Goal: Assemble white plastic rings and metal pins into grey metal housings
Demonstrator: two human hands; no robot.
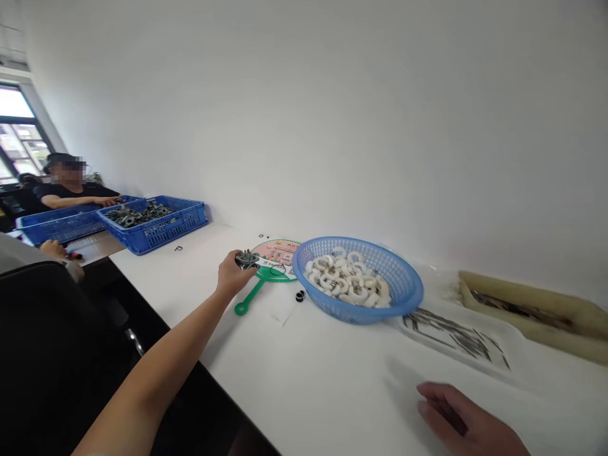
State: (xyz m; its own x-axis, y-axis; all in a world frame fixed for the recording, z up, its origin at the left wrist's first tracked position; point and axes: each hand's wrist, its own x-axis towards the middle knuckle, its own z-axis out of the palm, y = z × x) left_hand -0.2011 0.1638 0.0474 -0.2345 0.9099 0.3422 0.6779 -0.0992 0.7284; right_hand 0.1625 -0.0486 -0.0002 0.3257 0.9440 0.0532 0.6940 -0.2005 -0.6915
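My left hand [230, 275] is closed around a dark grey metal part [247, 258] with small upright pins or posts; its exact kind I cannot make out. It is held above a hand fan [275, 250] with a green rim and handle, which lies flat on the white table. Low on the right, my right hand [468, 421] hovers over the tabletop with thumb and forefinger apart and nothing visible between them. Between the hands stands a round blue plastic basket [408, 294] of white C-shaped pieces [351, 278]. Two small black rings [299, 296] lie beside the basket.
Right of the basket, a white tray [515, 373] holds thin dark metal strips [456, 332], with a yellowish open container [584, 332] behind. At left, a blue crate [166, 237] holds dark metal parts [137, 214]. Beyond it, a person [71, 190] sits by another blue crate [47, 225].
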